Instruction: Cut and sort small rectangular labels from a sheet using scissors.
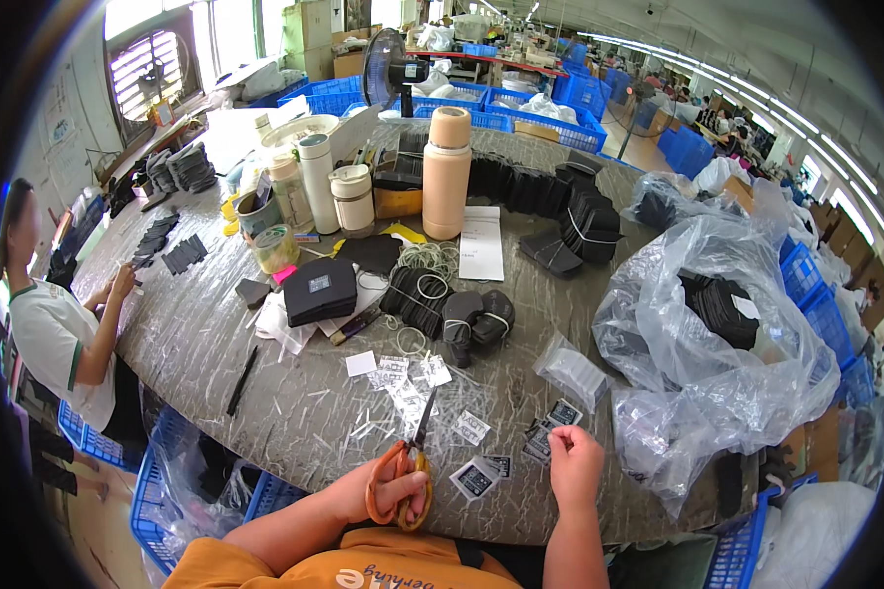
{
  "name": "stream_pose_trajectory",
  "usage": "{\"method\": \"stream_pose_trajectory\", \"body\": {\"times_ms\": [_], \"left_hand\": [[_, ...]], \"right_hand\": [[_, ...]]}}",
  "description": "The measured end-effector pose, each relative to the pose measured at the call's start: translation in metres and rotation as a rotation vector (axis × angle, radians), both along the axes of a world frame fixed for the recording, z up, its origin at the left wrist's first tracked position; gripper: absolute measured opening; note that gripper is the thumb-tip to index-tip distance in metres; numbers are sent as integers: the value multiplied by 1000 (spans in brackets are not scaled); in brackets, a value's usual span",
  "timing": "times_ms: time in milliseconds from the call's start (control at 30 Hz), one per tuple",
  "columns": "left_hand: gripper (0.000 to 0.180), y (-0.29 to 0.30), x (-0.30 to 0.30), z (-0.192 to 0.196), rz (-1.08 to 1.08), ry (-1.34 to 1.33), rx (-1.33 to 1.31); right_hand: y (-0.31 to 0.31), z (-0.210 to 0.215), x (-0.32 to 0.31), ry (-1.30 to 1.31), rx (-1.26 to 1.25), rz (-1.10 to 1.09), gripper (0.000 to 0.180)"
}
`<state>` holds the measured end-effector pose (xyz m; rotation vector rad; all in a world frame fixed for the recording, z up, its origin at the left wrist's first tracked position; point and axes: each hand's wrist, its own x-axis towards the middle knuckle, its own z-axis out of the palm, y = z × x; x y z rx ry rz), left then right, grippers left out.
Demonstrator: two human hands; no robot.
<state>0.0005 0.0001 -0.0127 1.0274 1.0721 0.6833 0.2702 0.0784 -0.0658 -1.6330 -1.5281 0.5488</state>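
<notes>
My left hand [388, 488] is closed round the orange handles of a pair of scissors [419, 437], whose dark blades point away from me over paper scraps. My right hand [575, 459] is closed, thumb and fingertips pinched beside small black printed labels [537, 441]; what they hold, if anything, is hidden. Another black label [565, 412] lies just beyond the fingers. Between my hands are a black label with a white border [474, 479] and a white printed label [471, 426]. Thin trimmed strips and white label pieces [393, 371] are scattered ahead of the scissors.
Bundled black pieces [417, 302], a peach bottle [447, 177] and several jars stand farther back. A large clear plastic bag [658, 373] holding black pieces fills the right side. At the left edge a co-worker [64, 324] handles small dark pieces. Blue crates [157, 491] sit below the table.
</notes>
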Motion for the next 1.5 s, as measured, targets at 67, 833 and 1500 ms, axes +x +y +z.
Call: {"method": "stream_pose_trajectory", "body": {"times_ms": [67, 833, 1500], "left_hand": [[29, 0, -7, -12, -97, 12, -26], [26, -2, -2, -2, -157, 97, 19], [48, -1, 7, 16, -630, 282, 65]], "right_hand": [[-1, -2, -1, -105, 48, -17, 7], [-46, 4, -45, -45, -224, 248, 16], [-29, 17, -46, 771, -153, 106, 7]]}}
